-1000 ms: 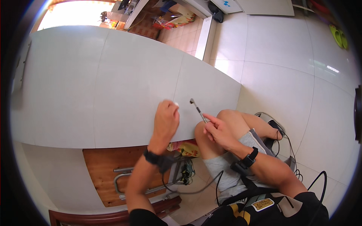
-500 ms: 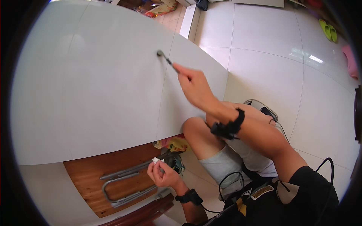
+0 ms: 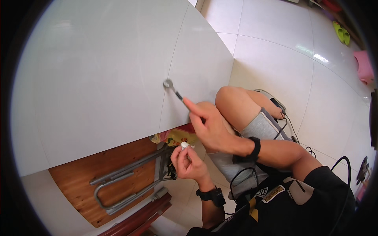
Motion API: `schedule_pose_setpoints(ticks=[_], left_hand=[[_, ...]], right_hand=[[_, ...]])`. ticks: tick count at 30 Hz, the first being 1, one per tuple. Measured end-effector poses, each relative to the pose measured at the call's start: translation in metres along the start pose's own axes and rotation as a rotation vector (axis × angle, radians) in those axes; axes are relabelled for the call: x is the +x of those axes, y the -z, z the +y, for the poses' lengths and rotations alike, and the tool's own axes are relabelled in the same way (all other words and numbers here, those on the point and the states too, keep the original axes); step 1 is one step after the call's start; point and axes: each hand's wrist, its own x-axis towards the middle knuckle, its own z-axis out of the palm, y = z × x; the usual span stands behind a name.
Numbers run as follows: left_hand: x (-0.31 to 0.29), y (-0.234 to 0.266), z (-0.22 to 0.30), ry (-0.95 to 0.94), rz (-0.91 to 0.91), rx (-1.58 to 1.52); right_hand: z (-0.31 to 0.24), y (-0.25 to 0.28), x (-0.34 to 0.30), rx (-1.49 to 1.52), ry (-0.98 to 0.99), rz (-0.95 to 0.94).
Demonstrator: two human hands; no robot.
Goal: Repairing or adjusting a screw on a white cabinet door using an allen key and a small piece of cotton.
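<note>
A slim tool with a round grey head [image 3: 168, 83] and a thin, partly dark handle is gripped in my right hand [image 3: 210, 128]. Its index finger lies stretched along the handle. The round head is at the large white panel [image 3: 106, 86], close to a thin dark line running along it; whether it touches cannot be made out. My left hand [image 3: 188, 164] is below the panel's lower edge, its fingertips pinching a small crumpled white wad [image 3: 184, 145] that looks like tissue. Both wrists wear black straps with small devices.
Below the panel's edge lies a brown wooden board [image 3: 75, 181] with grey metal folding legs [image 3: 130, 173]. Colourful patterned cloth [image 3: 177, 137] is beside them. My bent knees [image 3: 232, 98] are right of the panel. Cables cross my lap. Green shoes [image 3: 341, 33] stand on the tiled floor.
My right hand and the round-headed tool have come down the panel, nearer to me. The left hand with the white wad has moved up and right. The view has shifted.
</note>
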Motion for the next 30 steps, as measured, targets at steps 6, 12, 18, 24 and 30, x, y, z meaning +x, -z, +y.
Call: schedule_pose_setpoints(ticks=[6,12,18,24,30], left_hand=[[-0.016,0.007,-0.006,0.101,0.037,-0.046],[-0.026,0.018,-0.024,0.193,0.064,-0.025],[-0.026,0.015,-0.033,0.235,0.089,-0.019],[-0.02,0.013,-0.03,0.239,0.135,-0.079],[-0.023,0.014,-0.04,0.26,0.15,-0.084]], right_hand=[[-0.014,0.014,0.029,0.137,-0.1,0.092],[-0.007,-0.012,-0.042,0.077,-0.157,-0.218],[-0.002,-0.004,-0.03,0.051,-0.109,-0.076],[0.007,0.003,-0.042,-0.073,-0.001,-0.193],[0.01,0.0,-0.06,-0.025,-0.06,-0.289]])
